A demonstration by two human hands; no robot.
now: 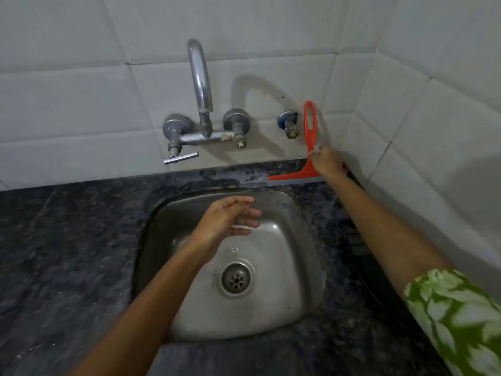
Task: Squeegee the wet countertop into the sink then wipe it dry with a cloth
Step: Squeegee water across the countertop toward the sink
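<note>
A red squeegee [310,126] stands upright against the tiled wall at the back right corner, its grey blade resting on the dark speckled countertop [67,240]. My right hand [326,161] grips its handle low down, near the blade. The strip of countertop behind the steel sink [292,213] glistens with water patches. My left hand [230,218] hovers over the sink bowl, fingers apart and holding nothing. No cloth is in view.
A chrome wall tap [200,82] with two valves arches over the sink's back edge. A small blue angle valve [288,123] sticks out of the wall just left of the squeegee handle. White tiled walls meet in a corner at the right.
</note>
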